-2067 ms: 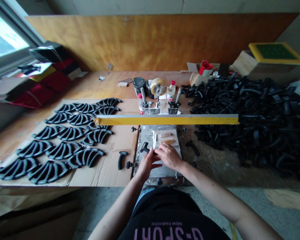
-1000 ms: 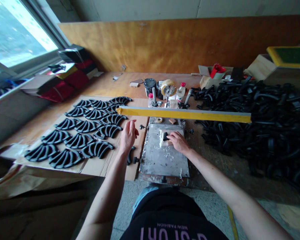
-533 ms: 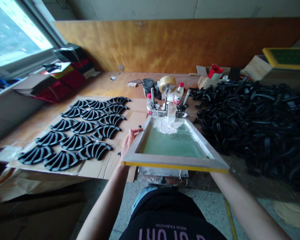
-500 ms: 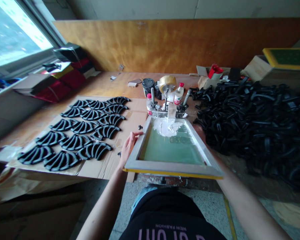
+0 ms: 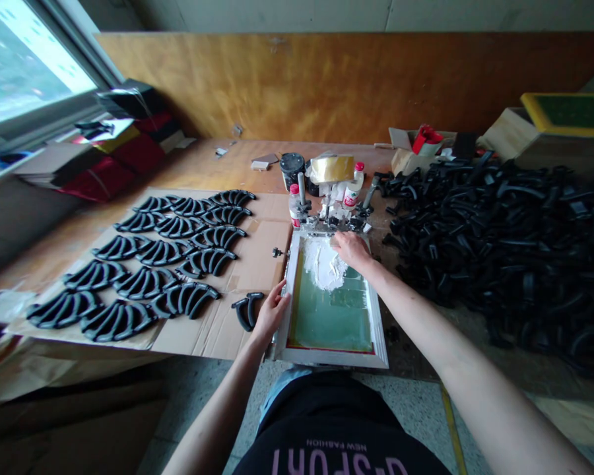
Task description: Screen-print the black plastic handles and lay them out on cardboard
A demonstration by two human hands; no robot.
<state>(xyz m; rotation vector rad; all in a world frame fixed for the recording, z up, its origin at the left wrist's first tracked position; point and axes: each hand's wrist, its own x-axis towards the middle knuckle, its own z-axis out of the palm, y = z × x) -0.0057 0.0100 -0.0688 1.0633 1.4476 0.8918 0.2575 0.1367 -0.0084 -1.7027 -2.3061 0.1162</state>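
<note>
A screen-printing frame lies low in front of me, its green mesh showing and a thick patch of white ink at the far end. My left hand is at the left rim, fingers bent against it. At the far end, my right hand is closed on the squeegee, mostly hidden by the fingers, by the ink. Behind it is the metal hinge clamp. Two curved black plastic parts lie beside my left hand.
Rows of curved black parts lie on cardboard to the left. A big heap of black parts fills the right. Bottles, a black tub and a tape roll stand behind the clamp.
The frame has come down from its raised tilt. My right hand has left its right side and taken hold of the squeegee. Two black parts now show beside my left hand.
</note>
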